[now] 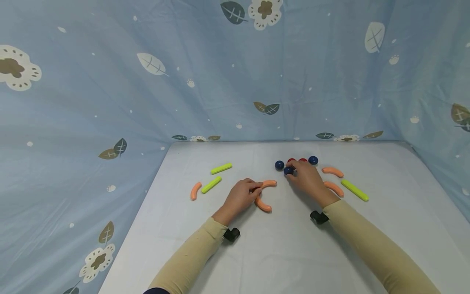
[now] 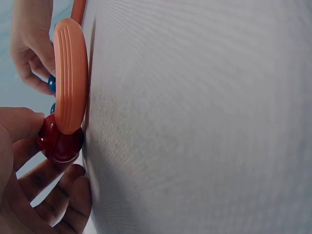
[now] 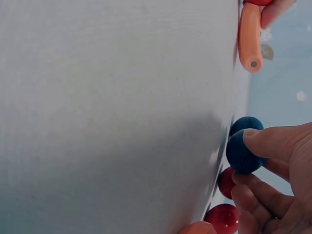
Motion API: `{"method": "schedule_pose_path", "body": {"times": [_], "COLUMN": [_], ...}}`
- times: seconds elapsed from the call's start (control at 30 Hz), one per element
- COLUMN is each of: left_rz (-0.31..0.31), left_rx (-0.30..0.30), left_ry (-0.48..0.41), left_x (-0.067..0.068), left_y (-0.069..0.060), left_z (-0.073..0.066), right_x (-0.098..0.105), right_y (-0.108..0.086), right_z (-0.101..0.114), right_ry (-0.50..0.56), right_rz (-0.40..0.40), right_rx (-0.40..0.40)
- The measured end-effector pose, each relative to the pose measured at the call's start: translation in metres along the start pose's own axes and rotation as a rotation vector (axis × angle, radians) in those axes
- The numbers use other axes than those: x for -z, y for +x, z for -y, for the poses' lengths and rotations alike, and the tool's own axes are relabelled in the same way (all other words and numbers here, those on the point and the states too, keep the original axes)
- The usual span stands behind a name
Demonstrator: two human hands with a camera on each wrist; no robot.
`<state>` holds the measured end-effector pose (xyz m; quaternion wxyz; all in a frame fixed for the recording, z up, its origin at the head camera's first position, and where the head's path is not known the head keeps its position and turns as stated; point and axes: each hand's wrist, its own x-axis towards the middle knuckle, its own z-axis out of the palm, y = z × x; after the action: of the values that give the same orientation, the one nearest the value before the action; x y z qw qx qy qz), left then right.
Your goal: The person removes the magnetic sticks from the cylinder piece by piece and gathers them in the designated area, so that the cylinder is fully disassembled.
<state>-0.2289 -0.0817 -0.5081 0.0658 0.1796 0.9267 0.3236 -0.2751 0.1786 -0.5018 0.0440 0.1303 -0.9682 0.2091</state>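
Note:
My left hand point(image 1: 240, 195) pinches a red ball point(image 2: 48, 139) between thumb and fingers, low over the white table. Two curved orange rods meet at that ball: one point(image 1: 270, 183) points right, the other point(image 1: 264, 206) curves toward the front. In the left wrist view a ribbed orange rod point(image 2: 70, 78) touches the ball. Farther right, my right hand point(image 1: 306, 177) pinches a dark blue ball point(image 3: 240, 155) between thumb and fingers. Behind it in the right wrist view is another blue ball point(image 3: 247, 124), with red balls point(image 3: 223, 218) nearby, partly hidden by the fingers.
At the left lie two straight yellow-green rods point(image 1: 211, 185) and a curved orange rod point(image 1: 196, 191). To the right are two more curved orange rods point(image 1: 333, 172) and a yellow-green rod point(image 1: 354, 190). A blue ball point(image 1: 313, 160) sits behind the right hand. Patterned blue cloth point(image 1: 235, 73) surrounds the table.

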Motion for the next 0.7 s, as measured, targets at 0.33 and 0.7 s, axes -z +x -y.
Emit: {"method": "schedule_pose_path", "body": {"times": [0.33, 0.7], "left_rz": [-0.005, -0.013], "left_rx": [0.002, 0.001], "left_ry": [-0.022, -0.017], "left_x": [-0.0005, -0.0009], "left_y": [0.0003, -0.0005], "left_z": [-0.0003, -0.0004], "right_x": [-0.0016, -0.0003], "right_y": [0.0015, -0.0018], "right_z": [-0.0019, -0.0031], "right_ry": [-0.008, 0.015], "right_rz": [0.014, 0.005], "right_rx": [-0.014, 0.000]}}
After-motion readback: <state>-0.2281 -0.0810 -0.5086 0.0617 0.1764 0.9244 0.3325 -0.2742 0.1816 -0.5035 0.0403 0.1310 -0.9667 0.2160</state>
